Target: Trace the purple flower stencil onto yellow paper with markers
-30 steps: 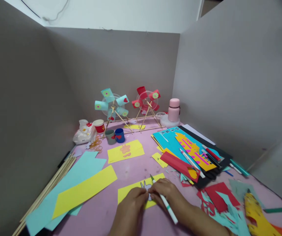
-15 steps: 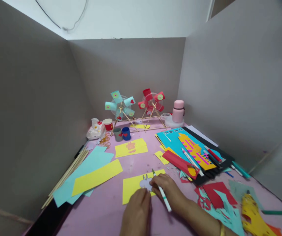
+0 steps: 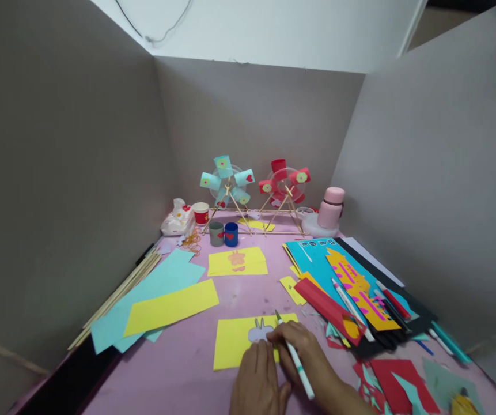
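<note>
A yellow paper sheet (image 3: 233, 343) lies on the pink table (image 3: 187, 374) in front of me, with a small pale rabbit-shaped cutout (image 3: 260, 331) on it. My left hand (image 3: 258, 383) rests palm down on the sheet just below the cutout, fingers stretched toward it. Fingers of my right hand (image 3: 302, 351) are closed around a white marker with a green tip (image 3: 294, 356), and the tip points up beside the cutout.
Yellow and light blue strips (image 3: 161, 300) and wooden sticks (image 3: 118, 297) lie at the left. Two paper windmills (image 3: 256, 184), small cups (image 3: 224, 233) and a pink bottle (image 3: 330, 207) stand at the back. Stacked coloured sheets with pens (image 3: 355, 282) and scraps fill the right. Grey partitions enclose the table.
The camera has swung, shifting everything rightward in view. My left hand slid down off the cutout, which now shows fully. My right hand still holds the marker by it.
</note>
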Tool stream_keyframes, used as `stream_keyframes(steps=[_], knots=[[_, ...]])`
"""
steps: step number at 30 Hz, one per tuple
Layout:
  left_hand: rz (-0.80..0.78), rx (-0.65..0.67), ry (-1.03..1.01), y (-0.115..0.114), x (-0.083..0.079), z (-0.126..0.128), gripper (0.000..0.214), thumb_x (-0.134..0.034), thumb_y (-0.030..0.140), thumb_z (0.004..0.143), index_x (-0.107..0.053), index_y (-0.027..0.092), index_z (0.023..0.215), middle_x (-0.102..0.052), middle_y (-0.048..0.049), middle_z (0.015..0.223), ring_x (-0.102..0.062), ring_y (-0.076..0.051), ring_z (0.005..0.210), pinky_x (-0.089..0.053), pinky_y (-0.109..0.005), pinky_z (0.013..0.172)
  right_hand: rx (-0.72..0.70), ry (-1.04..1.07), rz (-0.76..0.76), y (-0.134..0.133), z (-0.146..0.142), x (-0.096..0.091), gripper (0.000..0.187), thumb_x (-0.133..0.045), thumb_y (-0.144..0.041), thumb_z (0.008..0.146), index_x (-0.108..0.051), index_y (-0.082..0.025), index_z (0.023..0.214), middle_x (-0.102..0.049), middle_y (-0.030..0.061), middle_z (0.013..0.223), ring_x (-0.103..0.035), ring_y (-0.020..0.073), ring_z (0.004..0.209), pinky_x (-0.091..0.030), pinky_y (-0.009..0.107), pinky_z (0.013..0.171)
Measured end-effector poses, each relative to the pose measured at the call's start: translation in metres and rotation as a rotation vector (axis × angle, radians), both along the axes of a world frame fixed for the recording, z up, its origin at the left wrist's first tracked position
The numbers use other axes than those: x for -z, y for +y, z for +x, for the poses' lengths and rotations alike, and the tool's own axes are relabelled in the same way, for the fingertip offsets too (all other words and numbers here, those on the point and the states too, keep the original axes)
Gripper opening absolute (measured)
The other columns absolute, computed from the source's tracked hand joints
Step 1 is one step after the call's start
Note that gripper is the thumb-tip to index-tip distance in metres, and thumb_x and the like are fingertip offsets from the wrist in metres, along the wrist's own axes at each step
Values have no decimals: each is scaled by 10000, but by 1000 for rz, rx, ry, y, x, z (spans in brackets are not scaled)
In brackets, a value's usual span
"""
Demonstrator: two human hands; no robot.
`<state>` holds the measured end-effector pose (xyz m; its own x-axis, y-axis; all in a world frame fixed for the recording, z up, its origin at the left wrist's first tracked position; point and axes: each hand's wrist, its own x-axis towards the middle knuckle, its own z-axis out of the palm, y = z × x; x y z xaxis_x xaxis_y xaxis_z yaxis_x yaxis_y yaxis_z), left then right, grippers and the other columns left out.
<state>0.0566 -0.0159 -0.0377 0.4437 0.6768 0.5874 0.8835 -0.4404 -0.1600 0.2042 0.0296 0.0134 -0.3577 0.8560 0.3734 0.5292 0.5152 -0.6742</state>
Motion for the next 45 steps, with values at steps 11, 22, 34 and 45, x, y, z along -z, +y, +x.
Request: stream_keyframes(steps=[11, 22, 34, 45], knots=[[-11, -35, -33, 1, 2, 6, 469, -569, 441, 869, -583, 61, 1143, -646, -170, 1094, -609, -286, 993, -525, -377, 827, -22, -15, -2, 0, 3, -19, 229, -438, -225, 909, -657, -193, 852, -696, 87, 795, -640, 236, 754, -498, 344, 695], [-66, -84, -88, -2, 3, 11, 420, -606, 398, 833, -589, 111, 1139, -641, -147, 1112, -587, -292, 1011, -502, -406, 827, 115, 343, -333, 5, -24, -14, 396, -375, -537, 943, -466, -233, 704, -478, -24, 590, -476, 161, 539, -411, 257, 493], [-47, -87, -30, -2, -5, 6, 445, -568, 443, 844, -573, 116, 1146, -632, -160, 1144, -597, -301, 1020, -516, -396, 813, 128, 274, -356, 8, -28, -9, 423, -348, -523, 953, -332, -241, 638, -334, -61, 571, -375, 139, 534, -341, 252, 506], [-43, -161, -13, -5, -16, 13, 462, -651, 461, 792, -619, 107, 1086, -650, -163, 1128, -604, -308, 1015, -505, -414, 823, 86, 245, -292, 9, -30, -11, 390, -365, -464, 957, -352, -235, 642, -343, -60, 582, -388, 131, 529, -351, 246, 519]])
